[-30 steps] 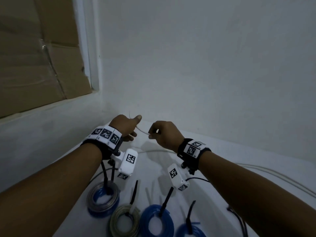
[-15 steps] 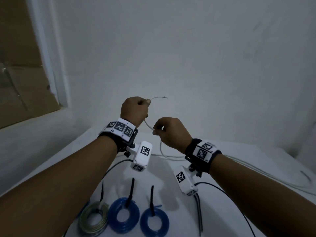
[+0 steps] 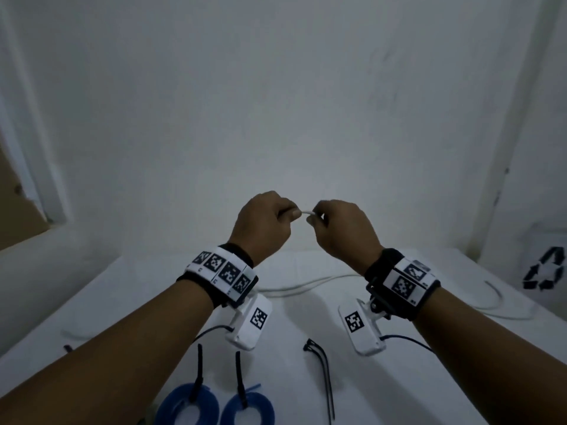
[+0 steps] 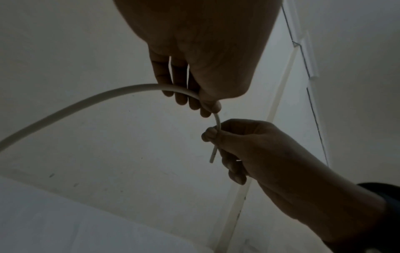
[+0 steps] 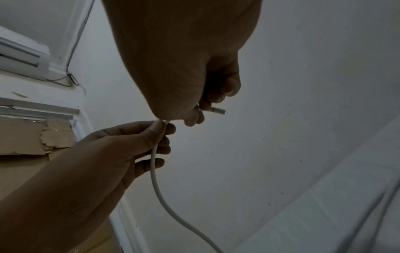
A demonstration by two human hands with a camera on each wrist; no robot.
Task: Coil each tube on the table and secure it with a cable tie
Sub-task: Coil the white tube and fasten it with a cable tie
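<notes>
Both hands are raised above the white table (image 3: 306,320) and hold a thin white tube (image 3: 307,212) between them. My left hand (image 3: 265,223) pinches the tube (image 4: 121,90) a little back from its end, and the long part curves away below the hand. My right hand (image 3: 340,228) pinches the tube's short free end (image 5: 217,110), which sticks out past its fingers. The rest of the tube (image 3: 310,286) trails loose over the table behind my wrists. Two black cable ties (image 3: 322,372) lie on the table between my forearms.
Two blue tube coils (image 3: 187,406) (image 3: 248,409), each bound with a black tie, lie at the near edge. A white wall rises right behind the table. A bag with a recycling mark (image 3: 543,268) stands at the far right. Cardboard (image 3: 18,216) covers a window at left.
Both hands rose and came level, close together, with the tube's end now held short between them. The head view swung right, so the grey coil slipped out of view.
</notes>
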